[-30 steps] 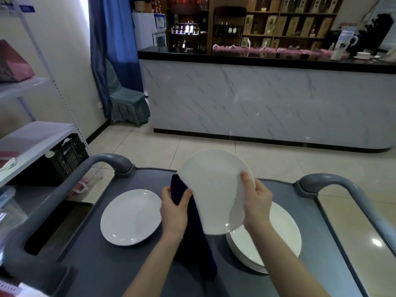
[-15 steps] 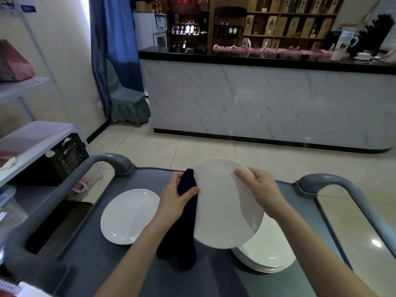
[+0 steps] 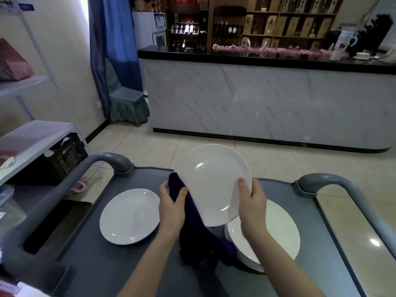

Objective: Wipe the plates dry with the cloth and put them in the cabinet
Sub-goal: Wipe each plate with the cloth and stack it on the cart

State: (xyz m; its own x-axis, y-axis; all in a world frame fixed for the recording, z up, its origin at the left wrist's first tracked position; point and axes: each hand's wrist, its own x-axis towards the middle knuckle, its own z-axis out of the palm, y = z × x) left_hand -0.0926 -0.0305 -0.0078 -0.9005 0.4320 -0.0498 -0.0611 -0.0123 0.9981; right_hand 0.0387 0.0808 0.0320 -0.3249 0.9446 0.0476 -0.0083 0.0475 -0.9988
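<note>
Left hand (image 3: pixel 171 207) curls round a dark purple cloth (image 3: pixel 194 224), pressing it to the left edge of a tilted white dinner plate (image 3: pixel 212 183). The right hand (image 3: pixel 252 205) grips the plate's right rim, thumb on its face. The plate is held above the grey service cart (image 3: pixel 107 264). A single plate (image 3: pixel 129 216) lies toward the cart's left edge and a plate stack (image 3: pixel 278 230) toward its right. A blue shelf label (image 3: pixel 25 6) is too blurred to read.
</note>
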